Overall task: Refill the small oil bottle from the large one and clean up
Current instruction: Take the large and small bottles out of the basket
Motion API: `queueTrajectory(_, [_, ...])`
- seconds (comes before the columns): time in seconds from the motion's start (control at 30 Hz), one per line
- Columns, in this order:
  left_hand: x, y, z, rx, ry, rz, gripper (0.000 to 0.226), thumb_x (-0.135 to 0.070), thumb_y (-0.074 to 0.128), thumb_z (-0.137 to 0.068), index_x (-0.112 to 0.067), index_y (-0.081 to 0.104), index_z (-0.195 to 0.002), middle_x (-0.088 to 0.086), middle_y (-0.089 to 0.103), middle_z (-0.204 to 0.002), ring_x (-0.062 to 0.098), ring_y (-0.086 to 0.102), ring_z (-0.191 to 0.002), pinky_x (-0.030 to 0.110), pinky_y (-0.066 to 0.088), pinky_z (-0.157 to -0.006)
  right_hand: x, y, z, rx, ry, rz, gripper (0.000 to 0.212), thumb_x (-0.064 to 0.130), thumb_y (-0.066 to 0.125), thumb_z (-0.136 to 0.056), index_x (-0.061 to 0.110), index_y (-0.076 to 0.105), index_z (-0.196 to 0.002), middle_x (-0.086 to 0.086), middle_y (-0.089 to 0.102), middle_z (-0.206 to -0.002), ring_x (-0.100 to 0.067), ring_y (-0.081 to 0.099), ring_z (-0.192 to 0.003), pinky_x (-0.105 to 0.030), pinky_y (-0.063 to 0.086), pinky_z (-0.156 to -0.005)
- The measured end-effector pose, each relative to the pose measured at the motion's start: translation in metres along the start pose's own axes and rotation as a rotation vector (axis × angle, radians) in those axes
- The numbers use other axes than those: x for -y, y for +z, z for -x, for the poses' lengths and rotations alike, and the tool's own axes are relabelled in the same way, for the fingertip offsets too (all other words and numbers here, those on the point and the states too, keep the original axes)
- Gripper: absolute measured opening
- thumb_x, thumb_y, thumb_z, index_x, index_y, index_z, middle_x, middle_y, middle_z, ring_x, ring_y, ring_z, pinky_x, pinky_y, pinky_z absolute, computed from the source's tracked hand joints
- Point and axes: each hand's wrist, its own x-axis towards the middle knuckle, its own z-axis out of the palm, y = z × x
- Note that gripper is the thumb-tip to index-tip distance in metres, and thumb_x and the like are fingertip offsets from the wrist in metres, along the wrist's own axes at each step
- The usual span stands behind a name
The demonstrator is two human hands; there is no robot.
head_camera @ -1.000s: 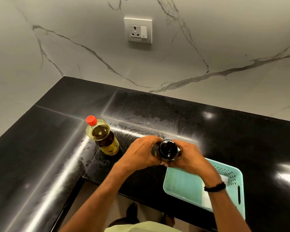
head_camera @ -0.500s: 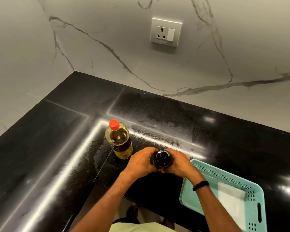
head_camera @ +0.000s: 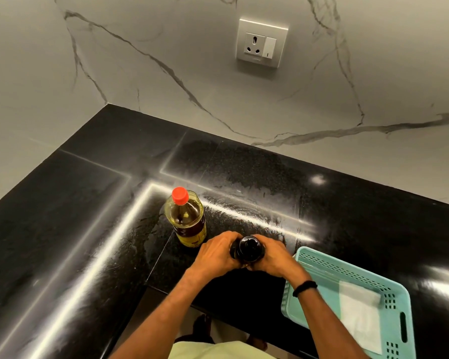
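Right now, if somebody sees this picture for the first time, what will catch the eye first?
First, the left hand and right hand gripping a dark bottle together near the front edge of the black counter. Just to its left stands an oil bottle with a red cap; to the right, a teal basket holds a white cloth.

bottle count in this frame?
2. A red-capped bottle stands on the counter, just left of the hands. A dark bottle is gripped between the left hand and right hand. The basket is partly covered; none seen in it.
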Motion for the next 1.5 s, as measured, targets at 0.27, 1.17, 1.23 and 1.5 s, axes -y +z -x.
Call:
queueTrajectory(0.27, [0.005,0.006,0.000,0.008,-0.014,0.010,0.068,-0.053,0.074,-0.073,-0.038,0.043,-0.132,-0.014,0.054,-0.131,0.013,0.059,-0.114,0.037,0.051,-0.089,0.002,0.002,0.003,-0.002,0.042,-0.011,0.074,0.024,0.084,-0.067,0.038,0.051,-0.132,0.008,0.063,-0.126,-0.015,0.057,-0.118,-0.023,0.042,-0.095])
queueTrajectory(1.17, [0.013,0.049,0.008,-0.235,0.018,0.364,0.064,-0.046,0.071,-0.073,-0.025,0.046,-0.128,-0.006,0.057,-0.119,0.015,0.048,-0.106,0.039,0.050,-0.083,0.073,0.008,0.018,-0.210,0.134,0.439,0.049,0.029,0.076,-0.076,0.023,0.054,-0.120,-0.007,0.051,-0.117,-0.028,0.059,-0.101,-0.033,0.047,-0.079])
queueTrajectory(1.23, [0.016,0.050,0.007,-0.233,0.024,0.372,0.068,-0.048,0.072,-0.071,-0.028,0.045,-0.130,-0.008,0.057,-0.121,0.013,0.048,-0.107,0.039,0.051,-0.084,0.073,0.008,0.019,-0.185,0.106,0.442,0.056,0.024,0.078,-0.074,0.027,0.052,-0.123,-0.006,0.047,-0.121,-0.029,0.057,-0.107,-0.035,0.049,-0.084])
queueTrajectory(1.5, [0.018,0.049,0.006,-0.240,0.051,0.382,0.069,-0.044,0.077,-0.068,-0.026,0.047,-0.128,-0.007,0.058,-0.120,0.013,0.050,-0.105,0.040,0.052,-0.084,0.074,0.006,0.016,-0.137,0.046,0.375,0.050,0.019,0.074,-0.076,0.022,0.056,-0.122,-0.003,0.048,-0.121,-0.025,0.054,-0.111,-0.029,0.048,-0.085])
